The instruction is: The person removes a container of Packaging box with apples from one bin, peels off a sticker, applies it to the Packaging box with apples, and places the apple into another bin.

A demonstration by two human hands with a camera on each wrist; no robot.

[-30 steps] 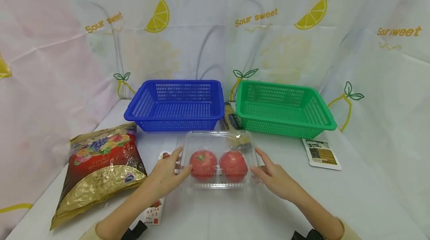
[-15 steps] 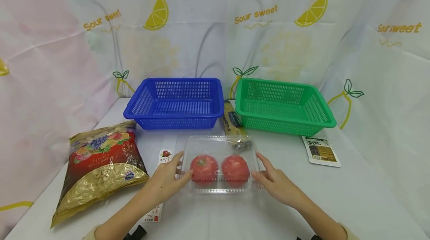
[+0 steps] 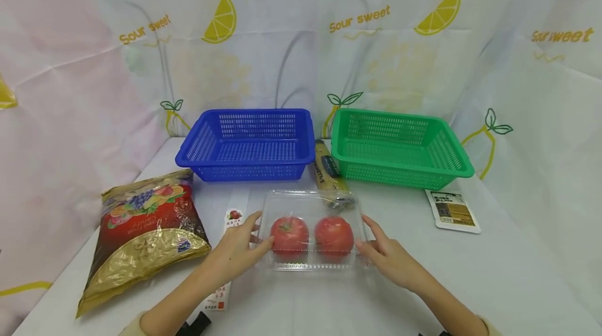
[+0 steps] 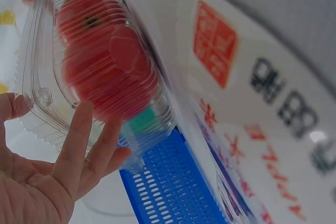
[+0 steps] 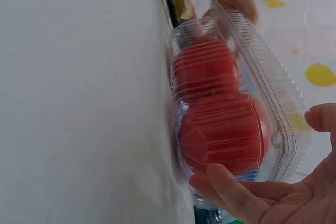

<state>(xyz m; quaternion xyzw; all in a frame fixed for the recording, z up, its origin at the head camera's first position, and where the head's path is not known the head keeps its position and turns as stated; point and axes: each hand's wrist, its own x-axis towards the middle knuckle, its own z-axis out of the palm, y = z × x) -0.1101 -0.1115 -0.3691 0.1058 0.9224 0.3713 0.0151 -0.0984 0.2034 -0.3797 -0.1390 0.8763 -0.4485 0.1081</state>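
A clear plastic clamshell box (image 3: 312, 201) holds two red tomatoes (image 3: 289, 235) side by side at the middle of the table. My left hand (image 3: 235, 250) grips its left side, thumb toward the front corner. On the opposite side my right hand (image 3: 390, 257) holds it in the same way. In the left wrist view, the fingers of the left hand (image 4: 58, 182) lie along the box's wall. Fingertips of the right hand (image 5: 278, 198) touch the box wall beside a tomato in the right wrist view. Whether the box fully rests on the table, I cannot tell.
Behind stand a blue basket (image 3: 249, 172) and a green basket (image 3: 395, 169), with a spaghetti packet (image 3: 326, 171) between them. A large candy bag (image 3: 146, 236) lies left. A white printed strip (image 3: 218, 297) lies partly under my left arm. Right is a small white packet (image 3: 453, 213).
The box, with both hands on it, has come slightly down and toward me. More of the spaghetti packet shows behind it. The hands keep the same hold.
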